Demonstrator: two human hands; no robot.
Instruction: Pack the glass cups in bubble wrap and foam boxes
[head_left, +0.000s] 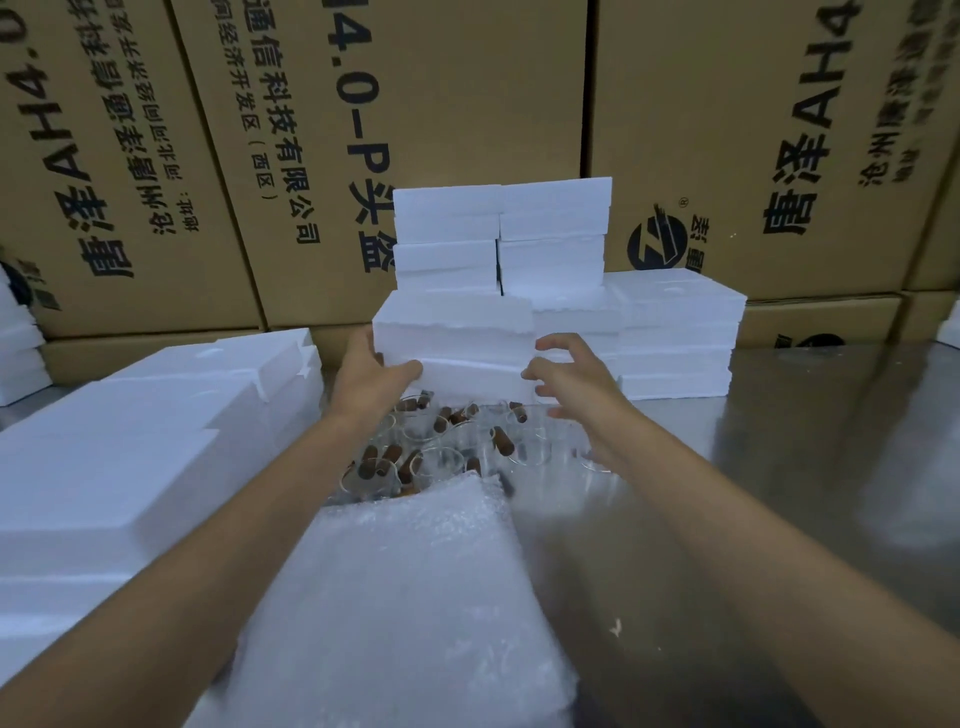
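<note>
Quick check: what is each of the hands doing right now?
Left hand: gripping the left end of the front foam box.
Right hand: open, fingers spread by its right end.

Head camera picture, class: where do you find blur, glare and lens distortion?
Head view: the right hand is smeared by motion, the left hand sharper; the steel table carries soft glare and reflections; the white foam boxes are nearly blown out; the wide lens bends and tilts the cardboard cartons at the edges.

I see two bare forearms running up from the bottom corners of my view. No sleeves show on either one, and nothing is worn at the wrists. The left hand (371, 371) and right hand (574, 382) are ungloved, with no rings that I can make out.
</note>
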